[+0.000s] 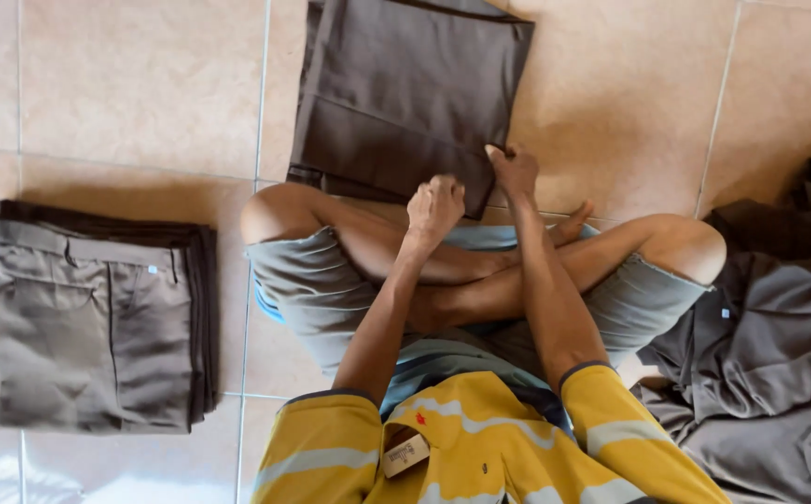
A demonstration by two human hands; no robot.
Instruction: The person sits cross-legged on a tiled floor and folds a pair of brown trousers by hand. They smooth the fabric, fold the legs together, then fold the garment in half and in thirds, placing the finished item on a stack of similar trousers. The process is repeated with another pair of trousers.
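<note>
I sit cross-legged on a tiled floor. A folded dark brown garment (396, 93) lies in front of my knees. My right hand (514, 170) pinches its near right corner. My left hand (435, 207) is closed in a fist just beside it, over the garment's near edge; I cannot tell whether it grips cloth.
A stack of folded brown trousers (88, 317) lies on the floor to my left. A loose heap of grey and brown garments (769, 355) lies to my right. The beige tiled floor (629, 84) shows around the folded piece.
</note>
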